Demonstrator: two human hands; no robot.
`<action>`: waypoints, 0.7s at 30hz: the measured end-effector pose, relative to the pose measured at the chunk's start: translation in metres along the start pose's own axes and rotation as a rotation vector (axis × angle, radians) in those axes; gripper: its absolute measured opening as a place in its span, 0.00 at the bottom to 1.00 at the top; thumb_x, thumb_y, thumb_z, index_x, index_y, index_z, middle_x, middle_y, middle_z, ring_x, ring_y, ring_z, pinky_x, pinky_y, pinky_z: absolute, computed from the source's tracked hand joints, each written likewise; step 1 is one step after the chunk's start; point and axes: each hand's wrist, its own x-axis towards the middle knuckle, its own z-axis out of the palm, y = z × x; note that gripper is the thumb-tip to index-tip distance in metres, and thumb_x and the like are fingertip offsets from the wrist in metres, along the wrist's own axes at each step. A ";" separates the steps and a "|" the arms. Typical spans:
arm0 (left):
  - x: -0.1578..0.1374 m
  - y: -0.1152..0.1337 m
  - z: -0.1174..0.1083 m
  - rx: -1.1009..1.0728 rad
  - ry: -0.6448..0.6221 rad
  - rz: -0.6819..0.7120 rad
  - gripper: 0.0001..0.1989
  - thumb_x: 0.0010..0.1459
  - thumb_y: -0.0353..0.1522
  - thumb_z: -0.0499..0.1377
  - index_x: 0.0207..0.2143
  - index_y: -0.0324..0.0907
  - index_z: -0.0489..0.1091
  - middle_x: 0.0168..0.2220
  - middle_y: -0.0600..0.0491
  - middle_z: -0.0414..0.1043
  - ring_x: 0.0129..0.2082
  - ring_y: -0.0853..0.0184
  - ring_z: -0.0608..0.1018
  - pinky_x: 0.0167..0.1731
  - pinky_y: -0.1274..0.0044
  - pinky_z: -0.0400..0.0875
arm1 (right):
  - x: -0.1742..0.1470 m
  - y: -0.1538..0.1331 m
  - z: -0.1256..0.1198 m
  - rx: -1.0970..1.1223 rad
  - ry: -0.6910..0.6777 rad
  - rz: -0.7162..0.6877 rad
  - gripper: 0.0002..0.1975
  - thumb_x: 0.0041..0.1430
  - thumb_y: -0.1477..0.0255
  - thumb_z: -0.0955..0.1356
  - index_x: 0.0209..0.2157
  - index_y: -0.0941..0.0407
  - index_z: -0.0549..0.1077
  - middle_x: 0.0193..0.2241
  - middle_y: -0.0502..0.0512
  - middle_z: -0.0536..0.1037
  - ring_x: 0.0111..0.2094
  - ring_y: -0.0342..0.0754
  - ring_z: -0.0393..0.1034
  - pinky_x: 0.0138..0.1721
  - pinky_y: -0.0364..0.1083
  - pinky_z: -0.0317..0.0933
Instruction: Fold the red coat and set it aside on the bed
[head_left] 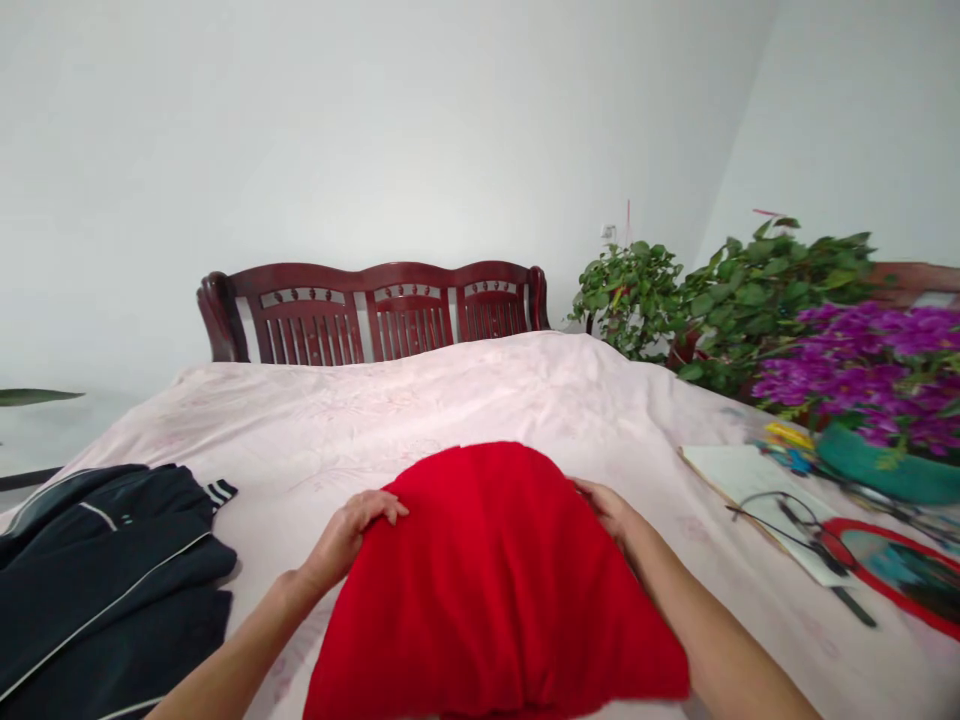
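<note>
A: Starting at the left, what is lying there?

B: A dark jacket (105,570) with thin pale piping and a striped cuff, crumpled on the pink sheet (465,400). It looks smooth and slightly slick, and it sits well apart from the hands.

A: And the left hand?

B: The left hand (352,530) rests palm down on the left edge of the red cloth (495,590), fingers curled over the rim and pinching it lightly. It is closed on the fabric, not spread flat.

A: Where exactly is the cloth?

B: In the middle of the sheet, right in front of the person, between the two forearms. It is thick, soft and matte, like fleece or knit, with a rounded far edge and gentle lengthwise ripples.

A: The right hand?

B: The right hand (604,505) holds the opposite edge; the fingers are tucked behind the fabric, so I judge it a grip, though the fingertips are hidden.

A: How would you handle it well?

B: I'd say keep both hands level and pull evenly outward, so the ripples flatten and the edges stay matched. Soft cloth sags, so a light, equal tension seems wise.

A: What is further right?

B: A pale notebook (750,480) with glasses (787,510) on it, a red-rimmed mirror (900,575), and purple flowers (870,370) in a green pot (885,470). Behind, a carved dark wooden bench (375,310) stands against the wall.
</note>
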 end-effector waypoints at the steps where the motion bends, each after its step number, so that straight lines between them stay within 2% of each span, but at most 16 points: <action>1: -0.013 -0.007 0.004 0.045 -0.007 -0.027 0.11 0.59 0.41 0.57 0.30 0.45 0.74 0.40 0.49 0.81 0.46 0.58 0.78 0.52 0.68 0.68 | -0.008 0.007 -0.004 0.036 -0.015 0.064 0.14 0.65 0.66 0.66 0.48 0.58 0.73 0.47 0.58 0.76 0.45 0.51 0.73 0.48 0.54 0.68; 3: -0.031 -0.014 0.008 0.098 0.009 -0.076 0.09 0.59 0.38 0.56 0.35 0.47 0.75 0.45 0.49 0.80 0.47 0.58 0.77 0.52 0.67 0.68 | -0.025 0.012 -0.009 0.070 -0.013 0.133 0.11 0.64 0.66 0.66 0.44 0.56 0.75 0.43 0.58 0.80 0.45 0.52 0.75 0.50 0.53 0.68; 5: -0.036 -0.014 0.005 0.135 0.013 -0.106 0.10 0.58 0.36 0.56 0.39 0.49 0.76 0.48 0.50 0.79 0.50 0.58 0.76 0.55 0.67 0.66 | -0.044 0.009 -0.007 0.077 -0.016 0.186 0.13 0.62 0.62 0.67 0.43 0.54 0.76 0.42 0.57 0.81 0.45 0.54 0.76 0.51 0.53 0.67; 8: -0.037 -0.003 -0.006 0.147 -0.008 -0.174 0.14 0.56 0.34 0.56 0.42 0.51 0.77 0.52 0.52 0.76 0.55 0.58 0.74 0.59 0.67 0.63 | -0.075 -0.004 0.008 -0.068 0.003 0.202 0.19 0.57 0.56 0.70 0.44 0.53 0.77 0.45 0.58 0.81 0.46 0.55 0.77 0.50 0.53 0.68; 10: -0.042 0.008 -0.013 0.119 0.057 -0.298 0.14 0.54 0.37 0.58 0.42 0.50 0.78 0.55 0.51 0.74 0.59 0.56 0.71 0.62 0.64 0.60 | -0.095 -0.011 0.023 -0.186 0.008 0.176 0.20 0.54 0.57 0.73 0.46 0.52 0.77 0.46 0.59 0.81 0.47 0.56 0.76 0.50 0.53 0.68; 13: -0.055 0.033 -0.014 -0.091 0.138 -0.624 0.22 0.55 0.45 0.59 0.51 0.48 0.74 0.60 0.48 0.70 0.61 0.54 0.69 0.59 0.61 0.64 | -0.113 -0.015 0.045 -0.226 -0.040 0.116 0.21 0.52 0.62 0.75 0.47 0.52 0.77 0.46 0.59 0.81 0.48 0.56 0.76 0.52 0.53 0.67; 16: -0.063 0.058 -0.003 -0.487 0.091 -0.922 0.30 0.56 0.50 0.59 0.59 0.50 0.66 0.59 0.46 0.70 0.55 0.55 0.75 0.50 0.64 0.73 | -0.113 -0.009 0.059 -0.189 -0.071 0.128 0.20 0.52 0.63 0.75 0.46 0.55 0.78 0.46 0.61 0.81 0.46 0.56 0.77 0.52 0.53 0.68; 19: -0.058 0.070 0.012 -0.739 0.058 -1.060 0.28 0.52 0.45 0.66 0.52 0.41 0.71 0.48 0.40 0.79 0.44 0.54 0.82 0.45 0.66 0.76 | -0.105 0.002 0.063 -0.219 0.019 0.173 0.18 0.51 0.63 0.75 0.41 0.59 0.79 0.40 0.65 0.82 0.40 0.58 0.79 0.46 0.53 0.71; 21: -0.051 0.072 0.019 -0.801 0.078 -1.106 0.24 0.49 0.40 0.69 0.46 0.38 0.74 0.39 0.39 0.81 0.36 0.53 0.83 0.41 0.66 0.78 | -0.100 0.006 0.062 -0.215 0.080 0.120 0.16 0.48 0.66 0.76 0.38 0.59 0.79 0.37 0.64 0.83 0.37 0.58 0.80 0.43 0.52 0.72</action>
